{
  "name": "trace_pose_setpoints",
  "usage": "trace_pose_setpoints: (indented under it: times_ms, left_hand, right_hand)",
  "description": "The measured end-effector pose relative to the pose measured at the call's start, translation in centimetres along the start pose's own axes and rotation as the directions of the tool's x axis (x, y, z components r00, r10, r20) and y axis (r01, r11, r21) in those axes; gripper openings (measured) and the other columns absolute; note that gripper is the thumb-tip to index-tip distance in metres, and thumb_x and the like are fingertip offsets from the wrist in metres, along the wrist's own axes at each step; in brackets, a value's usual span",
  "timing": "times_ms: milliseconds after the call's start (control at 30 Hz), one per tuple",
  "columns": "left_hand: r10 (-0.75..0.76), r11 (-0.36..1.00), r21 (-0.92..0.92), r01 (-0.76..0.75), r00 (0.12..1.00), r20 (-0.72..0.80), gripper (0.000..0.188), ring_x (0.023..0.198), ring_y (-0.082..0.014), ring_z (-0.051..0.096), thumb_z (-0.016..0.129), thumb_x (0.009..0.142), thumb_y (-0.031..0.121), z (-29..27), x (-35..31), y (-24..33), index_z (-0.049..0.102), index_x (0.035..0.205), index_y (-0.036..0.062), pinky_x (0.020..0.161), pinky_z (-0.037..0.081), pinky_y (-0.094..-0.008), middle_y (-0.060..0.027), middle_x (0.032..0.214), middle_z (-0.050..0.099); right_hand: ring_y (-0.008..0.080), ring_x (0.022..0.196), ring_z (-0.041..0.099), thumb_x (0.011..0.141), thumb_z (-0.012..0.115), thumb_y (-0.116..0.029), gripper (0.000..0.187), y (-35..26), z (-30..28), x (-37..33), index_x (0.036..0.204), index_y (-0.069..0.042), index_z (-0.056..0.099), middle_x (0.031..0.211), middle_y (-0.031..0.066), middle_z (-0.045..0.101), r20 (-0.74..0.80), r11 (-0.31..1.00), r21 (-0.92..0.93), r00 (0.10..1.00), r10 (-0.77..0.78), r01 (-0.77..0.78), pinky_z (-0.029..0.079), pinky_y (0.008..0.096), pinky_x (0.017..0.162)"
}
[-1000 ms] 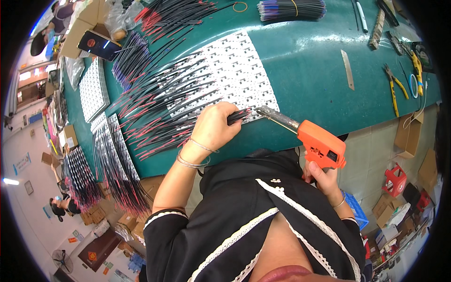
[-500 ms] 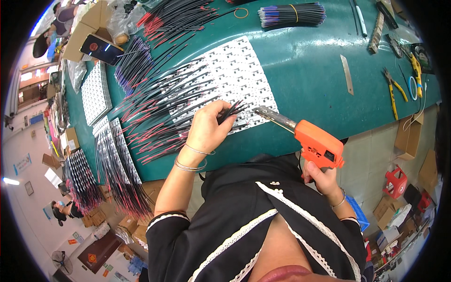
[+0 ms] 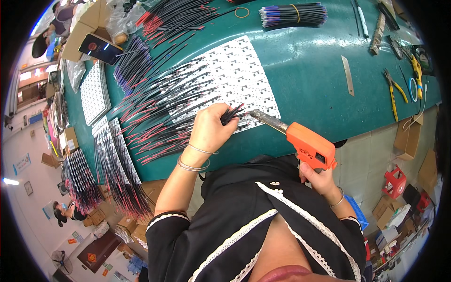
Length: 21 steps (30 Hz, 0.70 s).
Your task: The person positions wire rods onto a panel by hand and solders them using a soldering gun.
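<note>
My left hand (image 3: 208,128) is closed round a bunch of short black wires (image 3: 231,113), their ends poking out between thumb and fingers. My right hand (image 3: 320,179) grips the handle of an orange soldering gun (image 3: 309,144). The gun's metal nozzle points left, its tip close to the wire ends; whether they touch I cannot tell. Beneath lies a white circuit board panel (image 3: 244,66) with small black parts. Rows of black wires with red ends (image 3: 155,127) fan out leftward from it. My palm hides part of the panel's near edge.
Wired panels (image 3: 110,155) hang over the table's left edge, beside a stack of white panels (image 3: 94,91). A banded wire bundle (image 3: 293,15) lies at the back. Yellow-handled pliers (image 3: 393,91) and a thin blade (image 3: 347,75) lie right. A phone (image 3: 100,48) leans on a carton.
The soldering gun and my right hand have shifted left, bringing the tip nearer the wires. My left hand, still closed on the bunch, has moved slightly right and down.
</note>
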<state>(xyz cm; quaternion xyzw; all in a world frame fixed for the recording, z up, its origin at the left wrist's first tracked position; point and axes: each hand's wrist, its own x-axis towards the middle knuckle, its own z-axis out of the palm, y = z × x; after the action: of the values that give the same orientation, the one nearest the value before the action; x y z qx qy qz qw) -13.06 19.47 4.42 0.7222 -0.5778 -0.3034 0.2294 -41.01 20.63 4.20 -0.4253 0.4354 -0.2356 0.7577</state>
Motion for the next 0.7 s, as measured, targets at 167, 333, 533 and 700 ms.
trace_pose_setpoints:
  times_ms: [167, 333, 533, 700]
  left_hand:
    - [-0.06, 0.998, 0.026, 0.059, 0.998, 0.033, 0.012, 0.061, -0.031, 0.057, 0.063, 0.064, 0.008, -0.32, 0.08, 0.71, 0.057, 0.069, -0.0007, 0.057, 0.045, -0.0349, -0.0153, 0.066, 0.057]
    - [-0.049, 0.999, 0.015, 0.049, 0.999, 0.021, 0.01, 0.063, -0.0315, 0.057, 0.062, 0.064, 0.007, 0.0, 0.0, 0.65, 0.057, 0.069, 0.0, 0.058, 0.046, -0.0356, -0.0153, 0.067, 0.058]
    - [-0.042, 0.998, 0.05, 0.04, 0.999, 0.031, 0.011, 0.065, -0.0327, 0.058, 0.062, 0.064, 0.006, 0.05, 0.04, 0.8, 0.058, 0.072, 0.0005, 0.06, 0.046, -0.0369, -0.0157, 0.068, 0.058]
    - [0.051, 0.996, 0.075, -0.052, 0.999, 0.012, 0.013, 0.053, -0.0251, 0.055, 0.064, 0.066, 0.011, 0.01, 0.15, 0.49, 0.059, 0.073, 0.0002, 0.053, 0.044, -0.0316, -0.0129, 0.063, 0.057]
  right_hand:
    - [0.0066, 0.051, 0.049, 0.08, 0.061, -0.015, 0.037, -0.04, 0.05, 0.2, 0.11, 0.002, 0.047, 0.077, 0.0039, 0.053, 0.004, 1.0, -0.006, 1.0, 0.002, -0.002, 0.041, 0.0197, 0.042]
    - [0.0062, 0.051, 0.049, 0.08, 0.061, -0.014, 0.037, -0.31, 0.22, 0.38, 0.11, 0.002, 0.047, 0.078, 0.0044, 0.054, -0.002, 1.0, -0.03, 1.0, -0.006, 0.006, 0.042, 0.0198, 0.042]
    - [0.0072, 0.05, 0.049, 0.08, 0.06, -0.012, 0.034, 0.11, -0.25, -0.01, 0.108, 0.002, 0.047, 0.074, 0.0041, 0.054, 0.0, 1.0, 0.0, 1.0, -0.005, 0.005, 0.042, 0.0204, 0.042]
    - [0.0078, 0.05, 0.049, 0.08, 0.059, -0.011, 0.034, 0.03, -0.45, -0.14, 0.109, 0.002, 0.047, 0.073, 0.0044, 0.054, 0.018, 1.0, 0.015, 1.0, -0.007, 0.007, 0.042, 0.0208, 0.042]
